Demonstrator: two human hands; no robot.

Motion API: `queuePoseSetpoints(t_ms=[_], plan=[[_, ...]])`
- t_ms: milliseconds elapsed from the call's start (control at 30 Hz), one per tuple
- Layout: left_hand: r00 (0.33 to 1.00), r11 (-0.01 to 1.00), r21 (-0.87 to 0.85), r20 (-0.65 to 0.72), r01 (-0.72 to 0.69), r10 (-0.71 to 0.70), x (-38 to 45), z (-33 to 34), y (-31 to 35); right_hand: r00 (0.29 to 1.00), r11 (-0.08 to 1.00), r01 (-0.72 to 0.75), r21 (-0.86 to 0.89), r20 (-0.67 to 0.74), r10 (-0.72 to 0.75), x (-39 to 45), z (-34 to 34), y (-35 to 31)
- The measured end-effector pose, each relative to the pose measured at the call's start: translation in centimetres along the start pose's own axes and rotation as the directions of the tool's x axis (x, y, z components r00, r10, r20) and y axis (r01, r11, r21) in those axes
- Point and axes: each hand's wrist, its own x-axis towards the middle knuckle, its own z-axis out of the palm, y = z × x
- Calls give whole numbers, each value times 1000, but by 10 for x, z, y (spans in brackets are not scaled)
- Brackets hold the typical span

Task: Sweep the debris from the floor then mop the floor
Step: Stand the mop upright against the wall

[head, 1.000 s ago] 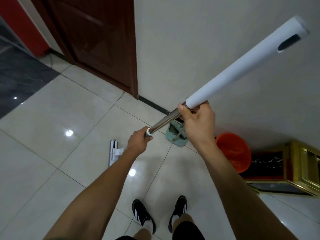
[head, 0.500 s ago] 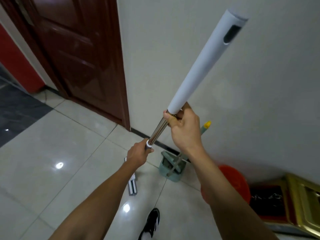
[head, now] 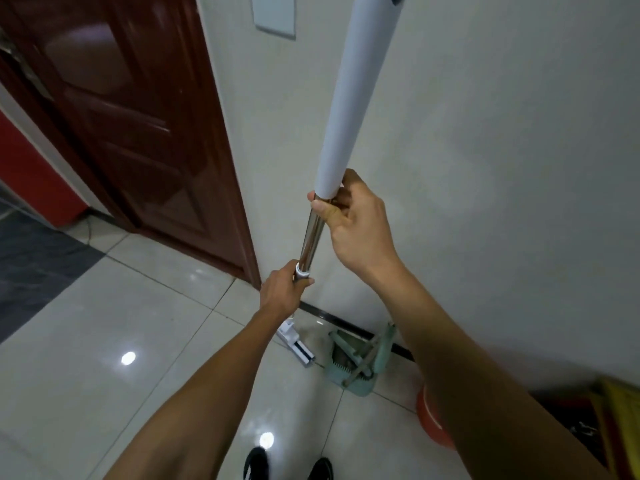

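1. Mop handle (head: 360, 98) in my grip: upper sleeve is matt white plastic, smooth, no shine.
2. Below it, the pole (head: 311, 233) is bare polished metal, chrome-like, v. glossy w/ streaky reflections.
3. White plastic collar (head: 302, 273) rings the pole at my left hand (head: 282, 294).
4. Mop head (head: 296, 346): white plastic, satin finish.
5. Floor tiles (head: 86, 358): glazed ceramic look, high gloss, mirror-like light spots.
6. Door (head: 131, 133): dark red-brown wood, varnished, shiny panels.
7. Wall (head: 502, 168): matt off-white paint, even.
8. Dustpan (head: 360, 362): dull green plastic, scuffed.
9. Bucket (head: 433, 424): orange plastic, slight sheen.
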Motion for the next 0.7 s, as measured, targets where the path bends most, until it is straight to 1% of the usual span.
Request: queuePoseSetpoints(t_ms=[200, 367, 533, 600, 700], plan=[[1000, 1000, 11, 0, -14, 14, 53, 8, 2, 997, 998, -66, 17, -49, 66, 49, 8, 25], [998, 998, 57, 60, -18, 15, 94, 15, -4, 986, 991, -126, 54, -99, 131, 85, 20, 49], [989, 999, 29, 141, 37, -41, 127, 28, -9, 973, 978, -207, -28, -111, 203, 117, 27, 71], [988, 999, 11, 148, 39, -40, 136, 33, -11, 972, 975, -215, -56, -110, 208, 127, 28, 79], [989, 999, -5, 142, 34, -33, 150, 37, -10, 964, 970, -238, -53, -131, 230, 140, 27, 86]])
